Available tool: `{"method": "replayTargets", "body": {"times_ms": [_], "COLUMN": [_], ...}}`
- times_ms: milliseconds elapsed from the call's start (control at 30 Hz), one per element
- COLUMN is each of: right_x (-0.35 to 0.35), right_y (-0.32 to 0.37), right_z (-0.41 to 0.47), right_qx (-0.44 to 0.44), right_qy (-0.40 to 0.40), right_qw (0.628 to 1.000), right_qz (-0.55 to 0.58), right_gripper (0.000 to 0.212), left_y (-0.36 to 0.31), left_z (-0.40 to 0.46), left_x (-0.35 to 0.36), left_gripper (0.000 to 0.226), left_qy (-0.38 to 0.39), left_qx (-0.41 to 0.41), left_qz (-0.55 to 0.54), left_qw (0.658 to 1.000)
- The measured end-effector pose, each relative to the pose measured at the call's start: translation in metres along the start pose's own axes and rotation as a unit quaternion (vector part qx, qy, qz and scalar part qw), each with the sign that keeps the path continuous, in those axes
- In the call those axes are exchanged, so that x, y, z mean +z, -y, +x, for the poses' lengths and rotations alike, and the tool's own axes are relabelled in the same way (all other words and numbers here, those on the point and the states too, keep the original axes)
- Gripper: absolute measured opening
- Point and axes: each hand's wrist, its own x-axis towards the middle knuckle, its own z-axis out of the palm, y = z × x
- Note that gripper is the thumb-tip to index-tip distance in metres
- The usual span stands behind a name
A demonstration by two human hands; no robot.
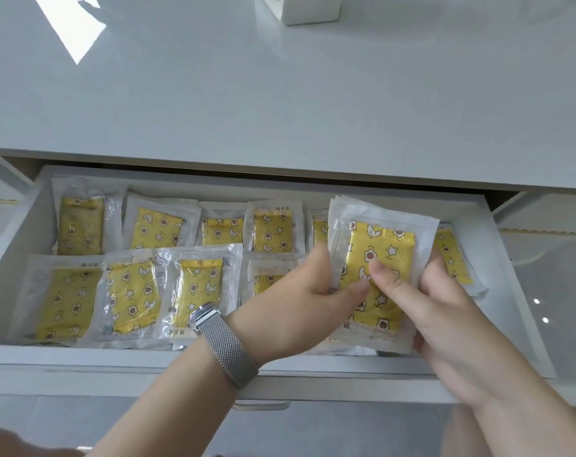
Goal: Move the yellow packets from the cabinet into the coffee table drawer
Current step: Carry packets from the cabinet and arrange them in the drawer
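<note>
Yellow packets (377, 275), several stacked together in clear wrappers printed with stars, moons and flowers, are held just above the right part of an open white drawer (524, 311). Nearest the viewer, two bare forearms reach in from the bottom edge. The left one wears a watch with a silver mesh band (225, 347). The left hand (308, 305) curls round the stack's left edge, thumb on the front. The right hand (445, 311) grips the right edge, its thumb pressed on the yellow face and its fingers wrapped behind. The stack stands nearly upright, tilted slightly, its lower edge close to the packets already lying in the drawer.

Beyond the hands, the drawer holds two rows of the same packets (131, 291), lying flat and overlapping, filling most of the floor from left to right. Another packet shows at the far right, partly behind the held stack.

Farther back, the glossy white coffee table top (280, 94) overhangs the drawer's rear. A white box (300, 9) stands at its far edge.

What could go wrong: the wrappers look slick, so the stack may fan apart and slide when released. The drawer looks crowded, so packets piled high could catch under the tabletop when it closes.
</note>
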Motion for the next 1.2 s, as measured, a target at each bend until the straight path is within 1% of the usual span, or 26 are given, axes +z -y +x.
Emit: {"method": "replayTargets", "body": {"times_ms": [67,133,200,233,300,367,400,467,533,600,667,733,767,833,900,933,1000,1033,1067,1133,1167,1200], "right_x": [0.0,0.001,0.001,0.001,-0.001,-0.005,-0.008,-0.014,-0.023,-0.036,-0.052,-0.069,-0.076,-0.084,-0.09,-0.091,-0.089,-0.086,-0.085,-0.086,-0.084,-0.083], "right_y": [-0.001,-0.001,0.0,0.001,0.001,0.003,0.004,0.009,0.015,0.023,0.029,0.03,0.028,0.022,0.012,0.007,-0.002,-0.006,-0.01,-0.018,-0.02,-0.023], "right_z": [0.002,0.004,0.005,0.005,0.005,0.005,0.006,0.004,0.003,0.003,0.006,0.015,0.021,0.033,0.042,0.044,0.047,0.048,0.051,0.056,0.058,0.062], "right_qx": [-0.004,-0.013,-0.02,-0.021,-0.015,0.008,0.018,0.032,0.03,0.013,0.001,0.022,0.041,0.069,0.094,0.11,0.144,0.162,0.176,0.193,0.198,0.197], "right_qy": [-0.005,-0.018,-0.026,-0.032,-0.05,-0.061,-0.059,-0.058,-0.063,-0.063,-0.066,-0.052,-0.043,-0.026,-0.006,0.007,0.037,0.048,0.052,0.055,0.054,0.055], "right_qw": [1.0,0.999,0.999,0.999,0.999,0.995,0.991,0.982,0.979,0.988,0.996,0.998,0.993,0.971,0.941,0.931,0.921,0.921,0.922,0.922,0.921,0.925], "right_qz": [-0.005,-0.023,-0.035,-0.035,-0.006,0.08,0.123,0.178,0.189,0.138,0.062,-0.04,-0.097,-0.227,-0.324,-0.347,-0.359,-0.352,-0.341,-0.33,-0.331,-0.322], "right_gripper": [0.052,0.052,0.053,0.054,0.054,0.044,0.037,0.029,0.025,0.028,0.041,0.053,0.054,0.06,0.068,0.072,0.083,0.081,0.071,0.035,0.029,0.038], "left_y": [-0.001,-0.004,-0.008,-0.008,-0.007,-0.004,-0.002,0.005,0.011,0.017,0.021,0.024,0.025,0.024,0.021,0.019,0.018,0.018,0.018,0.019,0.019,0.019], "left_z": [0.001,0.001,-0.003,-0.006,-0.011,-0.014,-0.013,-0.011,-0.009,-0.009,-0.008,-0.006,-0.004,-0.001,0.0,0.001,0.003,0.006,0.008,0.013,0.015,0.017], "left_x": [0.001,-0.003,-0.015,-0.021,-0.034,-0.042,-0.043,-0.043,-0.043,-0.044,-0.044,-0.043,-0.041,-0.039,-0.038,-0.038,-0.038,-0.037,-0.036,-0.032,-0.028,-0.026], "left_gripper": [0.048,0.043,0.041,0.041,0.043,0.05,0.051,0.044,0.038,0.037,0.036,0.035,0.035,0.034,0.035,0.036,0.037,0.037,0.037,0.037,0.038,0.037], "left_qy": [-0.002,-0.011,-0.023,-0.022,-0.009,-0.011,-0.015,-0.019,-0.013,-0.003,-0.002,-0.005,-0.004,0.0,0.008,0.011,0.01,0.001,-0.011,-0.027,-0.028,-0.029], "left_qx": [0.01,0.013,0.016,0.023,0.026,0.014,0.01,0.006,-0.003,-0.021,-0.031,-0.035,-0.034,-0.023,-0.012,-0.011,-0.006,-0.004,-0.002,0.003,0.007,0.012], "left_qz": [0.042,0.133,0.261,0.301,0.316,0.292,0.297,0.349,0.398,0.42,0.444,0.465,0.472,0.478,0.476,0.473,0.472,0.477,0.486,0.504,0.506,0.502], "left_qw": [0.999,0.991,0.965,0.953,0.948,0.956,0.955,0.937,0.917,0.907,0.895,0.885,0.881,0.878,0.879,0.881,0.882,0.879,0.874,0.863,0.862,0.864]}}
